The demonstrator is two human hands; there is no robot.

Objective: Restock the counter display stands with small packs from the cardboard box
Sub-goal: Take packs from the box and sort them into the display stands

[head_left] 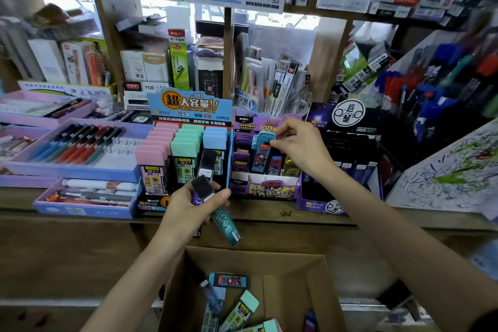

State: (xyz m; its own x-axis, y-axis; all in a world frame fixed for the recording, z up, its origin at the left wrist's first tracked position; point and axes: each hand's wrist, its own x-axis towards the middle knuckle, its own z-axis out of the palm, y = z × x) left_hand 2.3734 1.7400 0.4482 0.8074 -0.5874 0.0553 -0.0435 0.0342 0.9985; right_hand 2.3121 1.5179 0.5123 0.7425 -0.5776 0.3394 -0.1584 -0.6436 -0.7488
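My left hand (192,207) grips two or three small packs (215,205) with black caps, one teal-bodied and pointing down over the counter edge. My right hand (301,147) pinches a blue-capped pack (265,148) that stands in the purple Ultraman display stand (266,188), among purple and blue packs. To its left is the blue display stand (188,108) with rows of pink, mint and blue-capped packs, plus one black-capped pack (208,163) at the front. Below, the open cardboard box (293,272) holds several loose packs (234,302).
A dark display stand (347,159) with black packs stands right of the purple one. Purple pen trays (78,148) fill the counter's left side. Shelves of stationery rise behind. A scribbled test sheet (452,170) leans at the right. The wooden counter edge (285,214) runs between stands and box.
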